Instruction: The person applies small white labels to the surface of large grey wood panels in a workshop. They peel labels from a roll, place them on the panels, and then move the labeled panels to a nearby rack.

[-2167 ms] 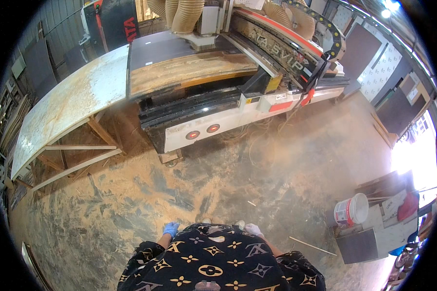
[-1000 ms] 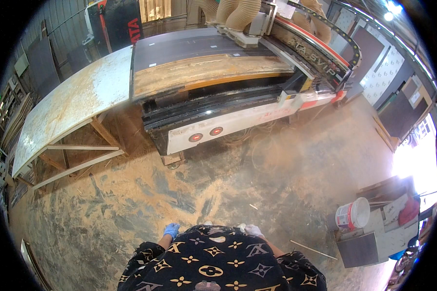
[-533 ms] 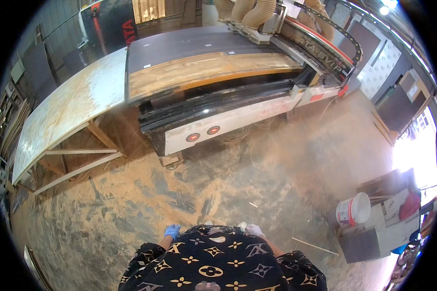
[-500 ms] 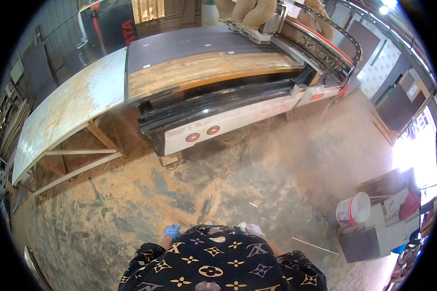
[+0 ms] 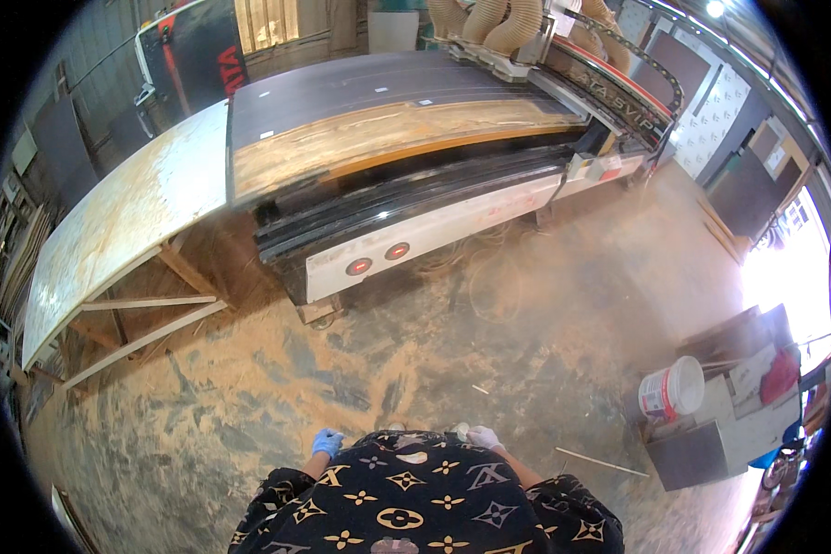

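Observation:
My left hand (image 5: 326,441), in a blue glove, is held low in front of me beside my black patterned shirt (image 5: 401,494). On the other side of the shirt is my right hand (image 5: 483,438), in a whitish glove. Nothing can be made out in either hand, and their fingers are too small and partly hidden to read. Both hands are well short of a large flatbed cutting machine (image 5: 434,222). A dark panel (image 5: 342,92) lies on its bed, with bare wood-coloured board (image 5: 406,134) along the near side.
A white-topped table (image 5: 138,194) on a wooden frame adjoins the machine's left end. Sawdust covers much of the floor (image 5: 342,369). At right, a white bucket (image 5: 671,389) stands by stacked boards and boxes (image 5: 702,452). A thin stick (image 5: 601,462) lies on the floor.
The view has shifted slightly, so the machine's near end and the table sit a little further left. My hands stay where they were beside the shirt.

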Demonstrator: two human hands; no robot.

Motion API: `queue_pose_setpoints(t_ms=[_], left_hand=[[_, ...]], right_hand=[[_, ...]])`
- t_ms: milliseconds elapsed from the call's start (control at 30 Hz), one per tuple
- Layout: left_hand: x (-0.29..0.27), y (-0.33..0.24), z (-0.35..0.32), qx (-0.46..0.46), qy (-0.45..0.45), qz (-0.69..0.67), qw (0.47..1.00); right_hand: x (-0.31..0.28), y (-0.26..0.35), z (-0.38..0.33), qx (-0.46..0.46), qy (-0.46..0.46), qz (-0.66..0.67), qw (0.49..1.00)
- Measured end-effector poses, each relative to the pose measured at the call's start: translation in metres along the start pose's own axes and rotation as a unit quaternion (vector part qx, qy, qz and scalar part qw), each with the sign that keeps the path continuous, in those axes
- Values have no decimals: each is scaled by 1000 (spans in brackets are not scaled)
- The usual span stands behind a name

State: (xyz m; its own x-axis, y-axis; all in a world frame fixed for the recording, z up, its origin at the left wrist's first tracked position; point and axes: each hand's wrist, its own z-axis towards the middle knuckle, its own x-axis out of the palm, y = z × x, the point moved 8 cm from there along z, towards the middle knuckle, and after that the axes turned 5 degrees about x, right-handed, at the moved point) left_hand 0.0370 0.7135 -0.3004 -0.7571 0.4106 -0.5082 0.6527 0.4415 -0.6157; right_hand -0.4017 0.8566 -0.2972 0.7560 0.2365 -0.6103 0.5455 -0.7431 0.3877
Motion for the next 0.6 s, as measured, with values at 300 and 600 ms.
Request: queue_pose_setpoints(t_ms=[300, 600], left_hand=[[2, 14, 17, -27, -19, -175, 984], [6, 25, 40, -7, 55, 113, 992]], right_hand=[[10, -2, 17, -1, -1, 36, 999], [8, 5, 21, 4, -2, 23, 1000]])
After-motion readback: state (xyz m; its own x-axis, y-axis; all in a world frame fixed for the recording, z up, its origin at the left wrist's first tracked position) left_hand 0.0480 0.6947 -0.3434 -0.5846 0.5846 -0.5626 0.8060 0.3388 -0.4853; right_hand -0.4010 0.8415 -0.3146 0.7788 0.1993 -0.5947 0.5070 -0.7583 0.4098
